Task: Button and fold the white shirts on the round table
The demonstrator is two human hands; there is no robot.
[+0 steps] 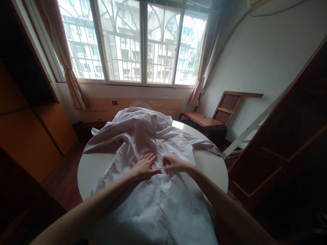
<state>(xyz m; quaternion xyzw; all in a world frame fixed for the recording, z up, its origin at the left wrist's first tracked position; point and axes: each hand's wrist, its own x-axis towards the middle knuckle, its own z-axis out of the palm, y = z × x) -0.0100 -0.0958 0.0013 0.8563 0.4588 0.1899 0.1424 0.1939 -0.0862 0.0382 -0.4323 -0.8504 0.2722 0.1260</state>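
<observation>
A long-sleeved white coat lies spread over a round white table, front side up. Its collar end is at the far side, and its lower part hangs toward me. My left hand rests on the cloth left of the front placket, fingers stretched out and thumb pointing right. Just across the placket, my right hand is closed, its thumb and forefinger pinched at the edge of the coat's front. Any button between those fingertips is hidden. The cloth around both hands is wrinkled.
A wooden chair stands beyond the table at the right, near the wall. Brown panelled furniture rises close on the right, and an orange-brown cabinet is on the left. A barred window with tied curtains is ahead.
</observation>
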